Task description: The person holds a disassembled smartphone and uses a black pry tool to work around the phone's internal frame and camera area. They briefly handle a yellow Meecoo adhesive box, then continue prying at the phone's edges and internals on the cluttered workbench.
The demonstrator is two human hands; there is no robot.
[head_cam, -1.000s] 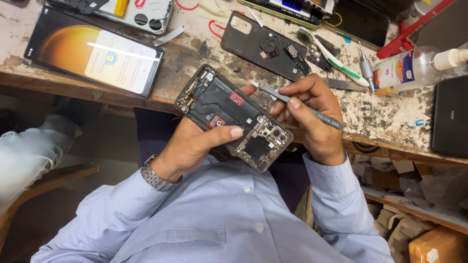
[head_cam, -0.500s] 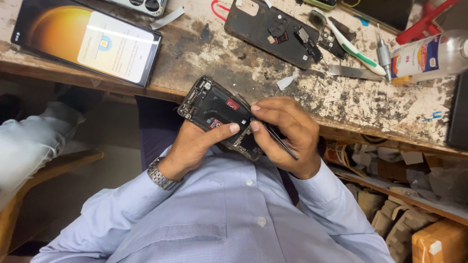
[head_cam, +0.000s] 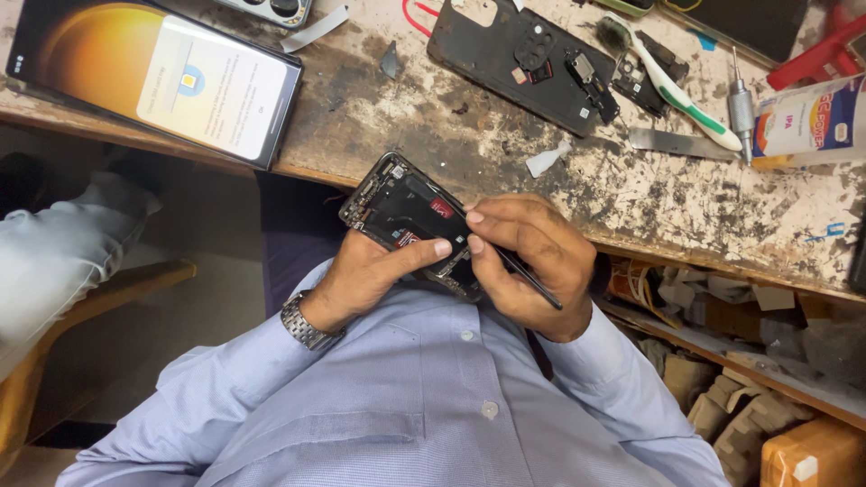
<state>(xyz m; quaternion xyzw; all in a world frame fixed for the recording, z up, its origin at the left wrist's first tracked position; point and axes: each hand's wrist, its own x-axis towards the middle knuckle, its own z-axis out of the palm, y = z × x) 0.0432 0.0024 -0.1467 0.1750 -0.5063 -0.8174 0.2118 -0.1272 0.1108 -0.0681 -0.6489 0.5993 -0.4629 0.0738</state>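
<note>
Single head-worn view, looking steeply down, close over hands, chest and workbench edge

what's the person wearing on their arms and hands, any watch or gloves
Both arms are in long light blue shirt sleeves with buttoned cuffs. The left wrist carries a silver metal link-band wristwatch. The left hand and right hand are bare: no gloves, no rings visible.

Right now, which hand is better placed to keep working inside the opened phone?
Right hand, probably: it grips the thin dark tool, fingertips pressed onto the opened phone. The left hand cradles the phone from below, thumb across it, so it is busy steadying.
</note>
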